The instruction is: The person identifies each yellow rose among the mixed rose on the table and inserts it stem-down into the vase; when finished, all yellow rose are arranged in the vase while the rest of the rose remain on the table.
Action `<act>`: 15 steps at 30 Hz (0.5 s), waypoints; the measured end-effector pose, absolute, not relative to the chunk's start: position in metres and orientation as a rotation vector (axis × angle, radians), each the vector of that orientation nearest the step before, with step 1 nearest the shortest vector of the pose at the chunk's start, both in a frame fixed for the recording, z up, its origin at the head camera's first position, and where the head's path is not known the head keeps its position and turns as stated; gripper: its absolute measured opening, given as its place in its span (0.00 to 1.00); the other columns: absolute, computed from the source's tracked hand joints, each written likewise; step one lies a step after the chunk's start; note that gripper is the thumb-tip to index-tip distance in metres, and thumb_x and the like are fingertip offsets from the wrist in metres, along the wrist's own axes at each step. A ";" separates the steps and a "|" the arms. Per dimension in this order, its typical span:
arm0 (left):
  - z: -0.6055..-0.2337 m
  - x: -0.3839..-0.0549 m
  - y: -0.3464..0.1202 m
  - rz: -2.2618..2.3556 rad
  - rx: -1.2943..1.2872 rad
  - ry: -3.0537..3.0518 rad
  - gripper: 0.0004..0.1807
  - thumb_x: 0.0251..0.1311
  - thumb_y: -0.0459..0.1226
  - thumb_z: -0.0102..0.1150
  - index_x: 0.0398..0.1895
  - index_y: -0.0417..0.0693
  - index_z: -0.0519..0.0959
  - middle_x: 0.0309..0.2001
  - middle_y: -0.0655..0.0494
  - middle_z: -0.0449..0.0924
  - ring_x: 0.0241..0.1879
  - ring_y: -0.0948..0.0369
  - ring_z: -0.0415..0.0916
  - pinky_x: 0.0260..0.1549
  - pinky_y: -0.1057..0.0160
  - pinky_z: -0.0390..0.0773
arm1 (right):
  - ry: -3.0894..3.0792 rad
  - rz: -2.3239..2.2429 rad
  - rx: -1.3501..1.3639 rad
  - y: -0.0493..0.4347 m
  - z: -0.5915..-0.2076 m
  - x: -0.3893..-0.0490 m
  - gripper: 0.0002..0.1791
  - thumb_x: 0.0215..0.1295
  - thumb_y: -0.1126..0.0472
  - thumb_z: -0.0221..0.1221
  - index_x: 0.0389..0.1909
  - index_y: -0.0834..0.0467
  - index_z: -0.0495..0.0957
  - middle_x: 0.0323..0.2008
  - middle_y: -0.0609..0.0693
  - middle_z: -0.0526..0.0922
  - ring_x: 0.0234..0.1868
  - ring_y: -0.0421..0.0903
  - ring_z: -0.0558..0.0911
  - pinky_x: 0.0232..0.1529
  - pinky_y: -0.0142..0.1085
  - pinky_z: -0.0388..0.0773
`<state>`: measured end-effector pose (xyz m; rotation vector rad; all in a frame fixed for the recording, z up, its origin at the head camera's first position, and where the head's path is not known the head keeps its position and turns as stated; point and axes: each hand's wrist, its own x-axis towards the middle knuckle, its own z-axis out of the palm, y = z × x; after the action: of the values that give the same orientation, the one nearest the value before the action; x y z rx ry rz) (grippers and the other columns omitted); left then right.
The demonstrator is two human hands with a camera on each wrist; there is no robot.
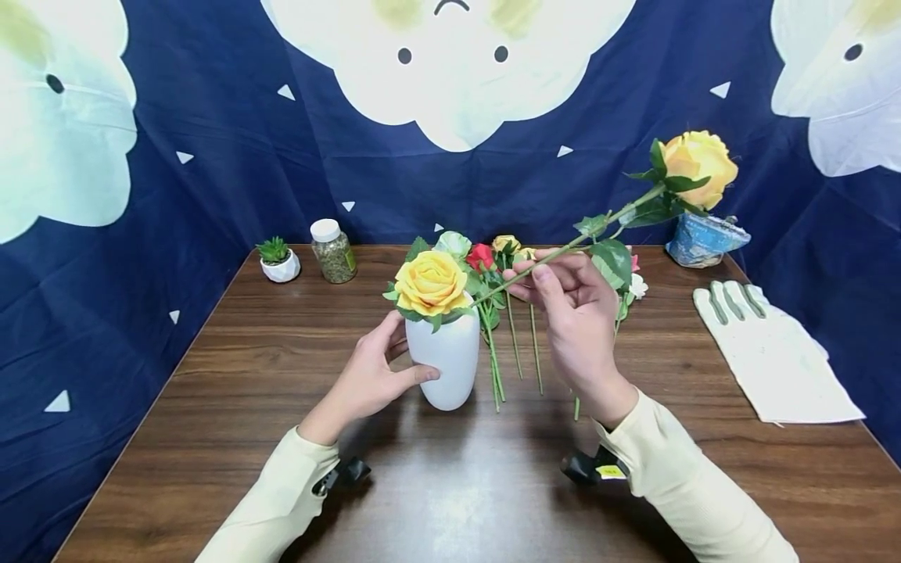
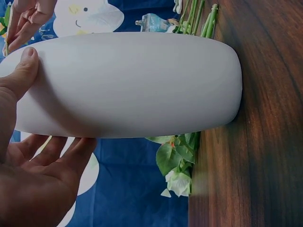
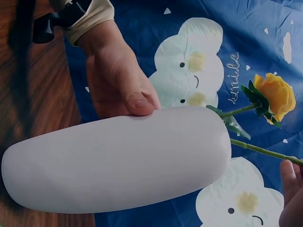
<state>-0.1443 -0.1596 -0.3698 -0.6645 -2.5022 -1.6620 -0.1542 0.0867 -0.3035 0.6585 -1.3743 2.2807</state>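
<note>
My left hand (image 1: 362,379) grips a white vase (image 1: 450,360) upright on the table, thumb on its front and fingers curled round its side. One yellow rose (image 1: 431,281) stands in the vase, its bloom just above the mouth. Between thumb and fingers, my right hand (image 1: 583,332) pinches the stem of a second yellow rose (image 1: 702,166). That rose slants up to the right. Its stem's lower end meets the mouth of the vase (image 3: 118,161) in the right wrist view; how deep it goes is hidden.
Behind the vase lie several cut flowers, among them a red rose (image 1: 481,256) and a white flower (image 2: 178,183). A small potted succulent (image 1: 280,264) and a white-lidded jar (image 1: 334,254) stand back left. White gloves (image 1: 774,360) and a blue pot (image 1: 704,241) are at right.
</note>
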 end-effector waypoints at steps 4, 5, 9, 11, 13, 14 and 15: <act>-0.370 -0.144 -0.159 -1.662 -0.659 -2.501 0.43 0.53 0.29 0.78 0.72 0.40 0.66 0.65 0.40 0.78 0.66 0.47 0.76 0.65 0.50 0.78 | -1.411 2.236 0.712 0.086 -0.303 -0.155 0.13 0.73 0.77 0.52 0.46 0.57 0.79 0.39 0.48 0.90 0.41 0.45 0.90 0.47 0.41 0.89; -0.370 -0.144 -0.159 -1.663 -0.660 -2.500 0.43 0.53 0.28 0.78 0.72 0.40 0.66 0.65 0.40 0.78 0.66 0.47 0.76 0.65 0.50 0.77 | -1.414 2.222 0.736 0.086 -0.302 -0.156 0.14 0.72 0.77 0.52 0.47 0.57 0.80 0.39 0.48 0.90 0.41 0.44 0.90 0.47 0.41 0.89; -0.370 -0.144 -0.159 -1.665 -0.654 -2.501 0.43 0.53 0.28 0.78 0.72 0.39 0.67 0.65 0.39 0.78 0.66 0.47 0.76 0.65 0.50 0.77 | -1.448 2.158 0.854 0.087 -0.299 -0.156 0.14 0.72 0.77 0.53 0.47 0.58 0.81 0.39 0.49 0.90 0.41 0.44 0.89 0.46 0.41 0.90; -0.370 -0.144 -0.159 -1.662 -0.649 -2.503 0.43 0.52 0.28 0.78 0.71 0.39 0.67 0.64 0.39 0.78 0.65 0.47 0.76 0.65 0.50 0.78 | -1.483 2.146 0.895 0.085 -0.299 -0.155 0.13 0.72 0.77 0.54 0.47 0.58 0.81 0.39 0.48 0.90 0.42 0.44 0.89 0.46 0.41 0.90; -0.369 -0.144 -0.159 -1.660 -0.646 -2.503 0.43 0.52 0.28 0.78 0.71 0.39 0.67 0.64 0.39 0.78 0.65 0.47 0.76 0.65 0.50 0.78 | -1.524 2.096 0.937 0.083 -0.299 -0.155 0.10 0.70 0.78 0.55 0.45 0.65 0.81 0.39 0.49 0.90 0.41 0.44 0.89 0.44 0.41 0.90; -0.370 -0.144 -0.159 -1.660 -0.646 -2.503 0.43 0.52 0.28 0.78 0.71 0.39 0.67 0.64 0.39 0.78 0.65 0.47 0.76 0.65 0.50 0.78 | -1.547 2.055 0.957 0.081 -0.299 -0.155 0.09 0.69 0.79 0.55 0.44 0.69 0.80 0.38 0.53 0.90 0.41 0.43 0.89 0.44 0.41 0.90; -0.370 -0.144 -0.159 -1.661 -0.647 -2.502 0.43 0.52 0.28 0.78 0.71 0.39 0.67 0.64 0.39 0.78 0.65 0.47 0.76 0.64 0.50 0.78 | -1.572 2.019 0.975 0.079 -0.299 -0.154 0.08 0.67 0.80 0.55 0.43 0.73 0.79 0.38 0.58 0.89 0.41 0.42 0.89 0.43 0.41 0.90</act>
<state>-0.1442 -0.1591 -0.3696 -0.6465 -2.5019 -1.6605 -0.1542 0.0787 -0.2992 0.9752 -1.5717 2.0193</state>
